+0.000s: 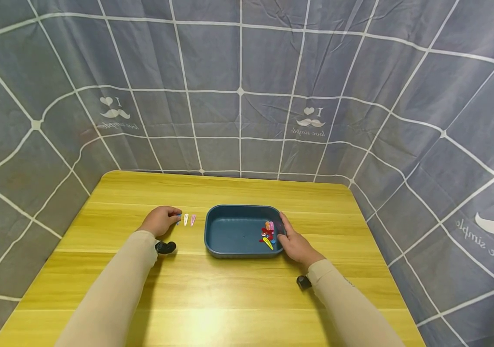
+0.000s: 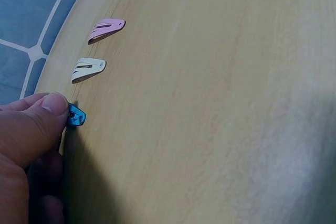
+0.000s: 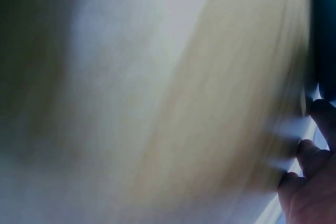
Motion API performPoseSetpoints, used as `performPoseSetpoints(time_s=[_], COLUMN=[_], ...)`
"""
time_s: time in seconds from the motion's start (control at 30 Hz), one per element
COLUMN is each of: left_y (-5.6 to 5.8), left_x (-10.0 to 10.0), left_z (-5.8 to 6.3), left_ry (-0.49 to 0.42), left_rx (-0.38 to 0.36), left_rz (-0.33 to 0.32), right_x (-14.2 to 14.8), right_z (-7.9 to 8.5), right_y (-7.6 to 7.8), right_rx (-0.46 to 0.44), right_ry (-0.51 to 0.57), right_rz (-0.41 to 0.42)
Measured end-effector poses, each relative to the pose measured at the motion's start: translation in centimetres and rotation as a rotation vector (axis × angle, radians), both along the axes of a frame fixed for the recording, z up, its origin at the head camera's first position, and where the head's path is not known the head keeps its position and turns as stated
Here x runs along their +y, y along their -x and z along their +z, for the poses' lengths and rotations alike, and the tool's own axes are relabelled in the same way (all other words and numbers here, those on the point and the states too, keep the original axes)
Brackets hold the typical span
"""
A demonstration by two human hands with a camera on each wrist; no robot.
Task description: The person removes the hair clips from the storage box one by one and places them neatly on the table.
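My left hand [image 1: 160,220] pinches a blue snap hair clip [image 2: 76,115] between thumb and fingers at the table surface. Beside it lie a white hair clip [image 2: 88,70] and a pink hair clip [image 2: 106,29], roughly in a row. The dark blue tray [image 1: 229,254] stands to the right of them. My right hand [image 1: 296,246] grips the tray's right end, with the thumb over the rim. Inside the tray near that hand, several small clips lie in a pile, among them a yellow hair clip [image 1: 267,243] and red pieces [image 1: 265,232]. The right wrist view is blurred.
The wooden table [image 1: 212,294] has rounded far corners. A grey curtain [image 1: 212,62] with white grid lines hangs behind it and along both sides. Black wrist devices [image 1: 166,247] sit at both cuffs.
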State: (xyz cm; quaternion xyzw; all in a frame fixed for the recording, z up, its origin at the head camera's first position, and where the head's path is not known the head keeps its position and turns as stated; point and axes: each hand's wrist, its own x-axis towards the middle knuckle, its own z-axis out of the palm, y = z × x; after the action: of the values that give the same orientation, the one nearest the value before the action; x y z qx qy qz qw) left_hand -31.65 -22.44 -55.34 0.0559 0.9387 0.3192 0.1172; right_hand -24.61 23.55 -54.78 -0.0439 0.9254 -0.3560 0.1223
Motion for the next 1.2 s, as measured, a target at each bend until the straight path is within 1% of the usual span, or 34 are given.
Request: performPoseSetpoints(time_s=[0.17,0.3,0.57,0.87,0.97,1.03,1.2], left_y=[0.1,0.3,0.4,0.2,0.1,0.0,-0.3], left_x=[-0.1,-0.1,-0.2,-0.6,-0.9,-1.0,-1.4], left_z=[-0.3,-0.5,-0.7,-0.5,-0.5,-0.3,0.4], left_ry=[-0.004,-0.004,-0.007,-0.043,-0.064,-0.088,-0.187], left_rx=[-0.002,0.007,0.024,-0.008,-0.017,-0.017,-0.01], left_rz=[-0.002,-0.004,-0.006,-0.003,-0.001,0.003,0.039], right_x=[0.2,0.2,0.2,0.2,0.2,0.2,0.1], right_z=[-0.3,-0.4,-0.4,-0.5,-0.5,-0.5,-0.5], right_y=[0.1,0.2,0.2,0.3,0.3,0.2,0.2], right_rx=[0.018,0.015,0.021,0.013,0.011,0.009,0.009], right_ry=[0.015,0.025,0.013,0.002,0.001,0.002,0.003], right_rz=[0.012,0.004,0.011,0.009,0.005,0.002,-0.005])
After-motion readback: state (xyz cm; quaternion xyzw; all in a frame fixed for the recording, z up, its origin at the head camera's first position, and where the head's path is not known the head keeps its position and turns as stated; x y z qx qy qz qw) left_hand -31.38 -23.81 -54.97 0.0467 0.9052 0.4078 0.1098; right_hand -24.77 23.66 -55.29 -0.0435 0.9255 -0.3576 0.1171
